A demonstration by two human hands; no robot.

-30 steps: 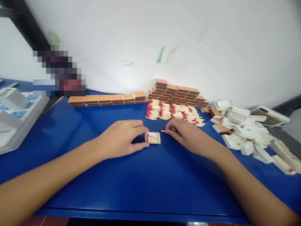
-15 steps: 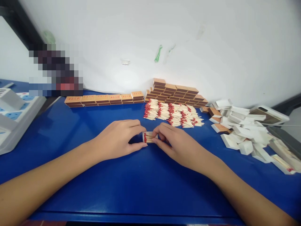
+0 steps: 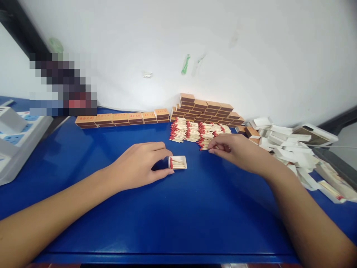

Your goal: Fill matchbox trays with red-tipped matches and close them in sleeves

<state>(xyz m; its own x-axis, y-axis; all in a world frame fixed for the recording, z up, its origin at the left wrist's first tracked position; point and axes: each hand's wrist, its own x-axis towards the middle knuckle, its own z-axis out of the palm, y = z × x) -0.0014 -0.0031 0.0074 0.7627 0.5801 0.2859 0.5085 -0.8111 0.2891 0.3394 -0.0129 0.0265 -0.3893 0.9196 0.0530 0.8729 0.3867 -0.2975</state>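
Observation:
A small white matchbox tray point(image 3: 182, 166) lies on the blue table, with several red-headed matches point(image 3: 177, 163) inside, heads toward the left. My left hand point(image 3: 146, 162) holds the tray's left end between thumb and forefinger. To the right of it, my right hand point(image 3: 230, 149) is at the front edge of a big heap of loose matches point(image 3: 185, 130). Its thumb and fingertips are pinched around matches there, and the fingers hide part of the heap.
Filled-looking orange matchboxes point(image 3: 121, 118) form a low row at the back, beside a higher stack point(image 3: 206, 106) against the white wall. Empty white trays point(image 3: 292, 150) lie heaped at right, near a phone point(image 3: 315, 134). A power strip point(image 3: 25, 149) stands at left.
My right hand has left the tray and moved right and away from me to the match heap. The tray's contents are now uncovered. My left hand stays on the tray.

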